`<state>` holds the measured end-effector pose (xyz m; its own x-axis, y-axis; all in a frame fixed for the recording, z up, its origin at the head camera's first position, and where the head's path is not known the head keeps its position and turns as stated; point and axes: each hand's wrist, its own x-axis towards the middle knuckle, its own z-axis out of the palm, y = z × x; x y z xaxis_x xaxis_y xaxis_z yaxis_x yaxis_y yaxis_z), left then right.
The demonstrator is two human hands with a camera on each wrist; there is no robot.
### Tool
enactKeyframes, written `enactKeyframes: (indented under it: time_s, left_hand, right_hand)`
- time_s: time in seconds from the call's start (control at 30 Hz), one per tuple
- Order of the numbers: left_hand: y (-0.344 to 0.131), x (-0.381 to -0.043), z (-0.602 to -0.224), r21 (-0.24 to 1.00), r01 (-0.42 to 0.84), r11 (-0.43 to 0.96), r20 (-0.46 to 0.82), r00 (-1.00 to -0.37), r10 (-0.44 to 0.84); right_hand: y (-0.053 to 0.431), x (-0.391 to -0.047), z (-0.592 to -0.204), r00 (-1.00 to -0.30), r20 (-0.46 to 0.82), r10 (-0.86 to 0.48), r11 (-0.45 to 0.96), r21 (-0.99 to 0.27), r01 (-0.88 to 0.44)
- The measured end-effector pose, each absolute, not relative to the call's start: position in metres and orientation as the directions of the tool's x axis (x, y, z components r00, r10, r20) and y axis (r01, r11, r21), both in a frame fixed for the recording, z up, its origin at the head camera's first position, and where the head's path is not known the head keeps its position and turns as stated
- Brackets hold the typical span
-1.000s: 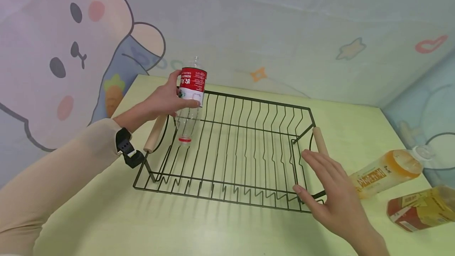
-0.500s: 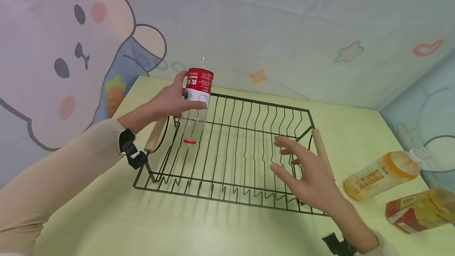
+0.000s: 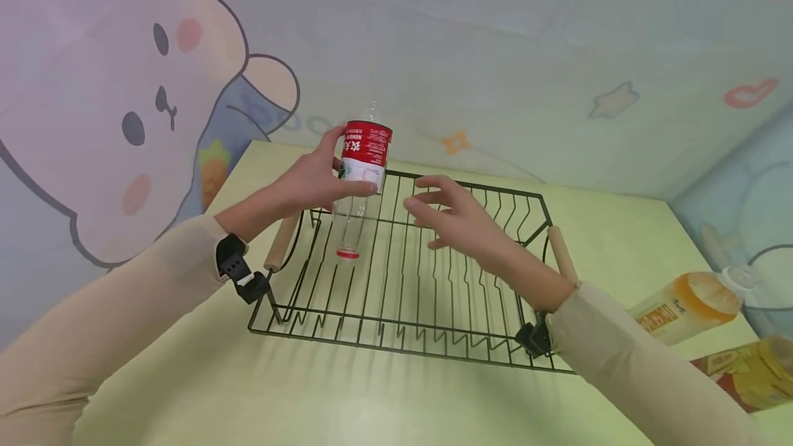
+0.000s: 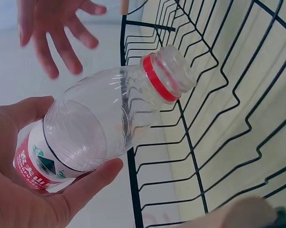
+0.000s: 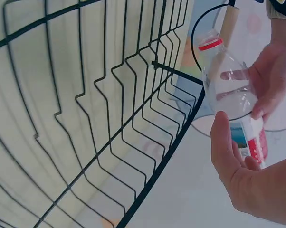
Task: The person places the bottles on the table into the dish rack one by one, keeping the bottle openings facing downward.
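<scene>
From afar, my left hand (image 3: 317,182) grips an upturned bottle (image 3: 365,146) over the wire rack (image 3: 396,348), my empty right hand (image 3: 461,219) near it, fingers parted; a slackened grip could drop it.

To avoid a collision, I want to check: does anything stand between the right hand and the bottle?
Nothing visible stands between the right hand and the bottle; the head view shows a gap. The left hand grips the bottle from the other side, and the wire rack lies beneath.

Pale green table (image 3: 248,391), on it a black wire rack (image 3: 403,349) with wooden handles (image 3: 562,253), orange-labelled bottle (image 3: 688,307), red-and-yellow bottle (image 3: 754,372) beside that.
</scene>
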<state>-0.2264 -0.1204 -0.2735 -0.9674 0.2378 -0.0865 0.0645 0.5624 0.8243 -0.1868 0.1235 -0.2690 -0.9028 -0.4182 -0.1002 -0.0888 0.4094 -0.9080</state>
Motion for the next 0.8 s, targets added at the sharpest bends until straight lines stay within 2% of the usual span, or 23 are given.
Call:
enactKeyframes:
  time_s: [0.3, 0.8]
  left_hand:
    - [-0.11, -0.218, -0.267, 0.837, 0.137, 0.53, -0.024, -0.958, 0.286]
    - [-0.099, -0.213, -0.267, 0.814, 0.176, 0.554, 0.002, -0.954, 0.301]
  right_hand:
    - [0.089, -0.212, -0.272, -0.911, -0.209, -0.355, 0.297, -0.949, 0.102]
    - [0.08, -0.228, -0.269, -0.935, -0.215, -0.283, 0.229, -0.962, 0.152]
